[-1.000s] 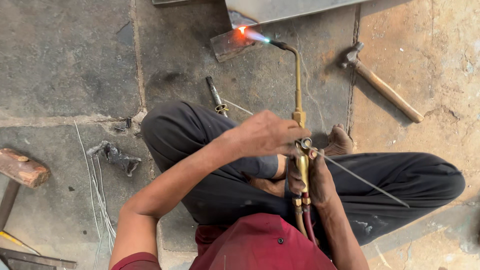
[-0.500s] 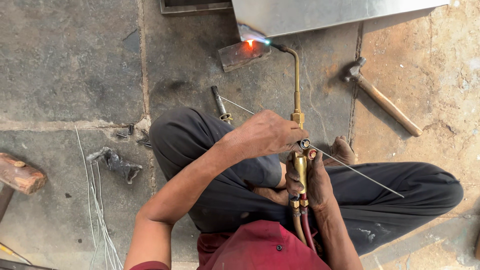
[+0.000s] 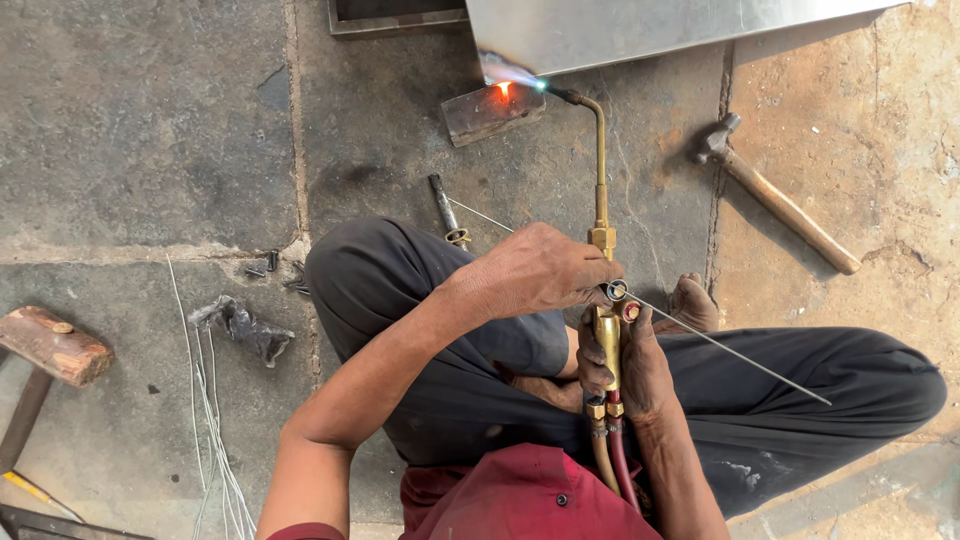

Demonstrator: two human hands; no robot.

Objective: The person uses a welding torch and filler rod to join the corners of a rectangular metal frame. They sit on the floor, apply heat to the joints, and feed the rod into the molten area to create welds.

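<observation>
I sit cross-legged on a stone floor with a brass gas torch [image 3: 603, 190] in front of me. My right hand [image 3: 632, 362] grips the torch handle just above its two hoses [image 3: 612, 462]. My left hand [image 3: 540, 270] is closed on the valve knob on the torch body. A thin metal rod [image 3: 735, 352] lies across my right leg. The flame at the torch tip plays on a small metal block [image 3: 490, 112], which glows orange on top. That block lies against the edge of a shiny metal sheet [image 3: 640, 30].
A wooden-handled hammer [image 3: 780, 200] lies on the floor at the right. A short dark tool [image 3: 446, 210] rests near my left knee. Thin wires [image 3: 205, 400], a crumpled dark scrap [image 3: 245, 328] and a wooden block [image 3: 50, 345] lie at the left.
The view has shifted, so the block and sheet sit lower in the frame. The torch flame stays on the block, which glows more brightly. Both hands keep their hold.
</observation>
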